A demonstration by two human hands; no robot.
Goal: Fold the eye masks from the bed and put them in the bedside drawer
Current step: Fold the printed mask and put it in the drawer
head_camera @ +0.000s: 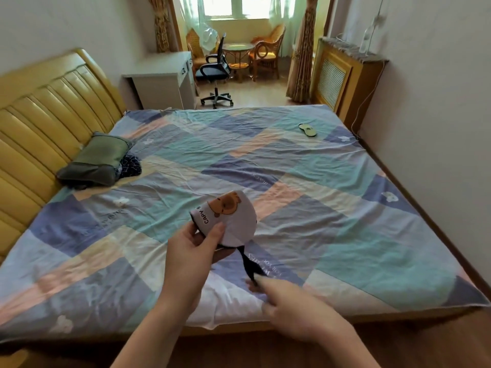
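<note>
Over the near edge of the bed (332, 208), head cam: left hand (192, 252) holds a white eye mask (228, 219) w/ a brown cartoon animal and "CAPY" lettering — thumb across the front of the fabric, fingers curled behind it. Mask looks folded over on itself, raised just above the patchwork sheet. Its black strap (248, 264) hangs down from the mask's lower edge toward the right hand (289, 309). Right hand pinches the strap's far end betw. fingertips, low near the sheet; hand is motion-blurred, so exact finger positions can't be told. Hands apart, joined only by the strap.

Second eye mask (307, 129) — dark w/ a yellowish face — lies flat on the sheet at the far right corner of the bed, well apart from both hands. Olive-green pillow (97, 162) sits against the yellow padded headboard (53, 107), a dark patterned cloth (130, 166) just beside it. Beyond the bed: a white desk (164, 83), a black office chair (215, 73), wicker chairs round a small table by the window.
</note>
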